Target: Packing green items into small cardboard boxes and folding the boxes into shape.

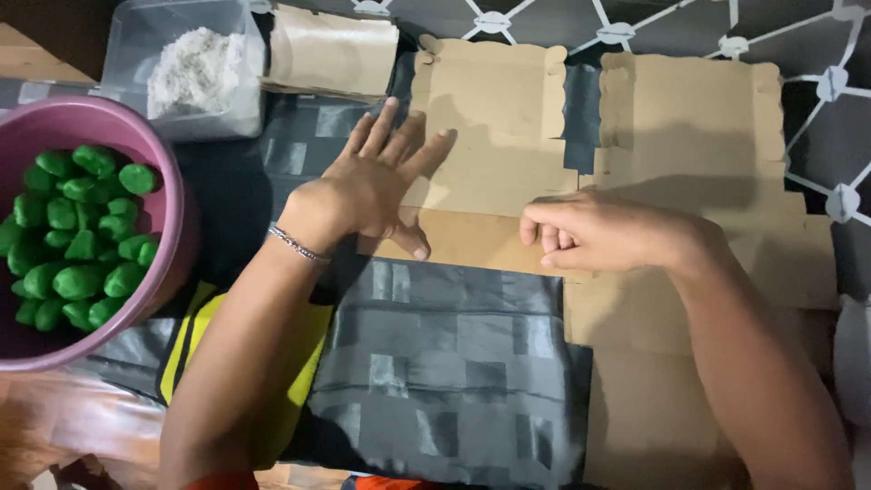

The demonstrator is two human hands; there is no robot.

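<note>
The left hand (376, 186) lies flat and open, fingers spread, pressing on the left part of a flattened cardboard sheet (494, 136); its fingers point far and right, and a bracelet (298, 245) sits on the wrist. The right hand (599, 234) rests just right of it, fingers curled loosely together, knuckles down on the same sheet's near fold, holding nothing. The sheet lies directly under both hands in the middle of the scene, on black plastic (445, 363), its long axis running left to right, scalloped flaps pointing far. Neither hand is clearly nearer; both touch it. A second cardboard piece (694, 118) lies to the right. Far left stand a pink bowl (172, 218) of green lumps (73, 236) and a clear tub (127, 45) of white powder (195, 68).
</note>
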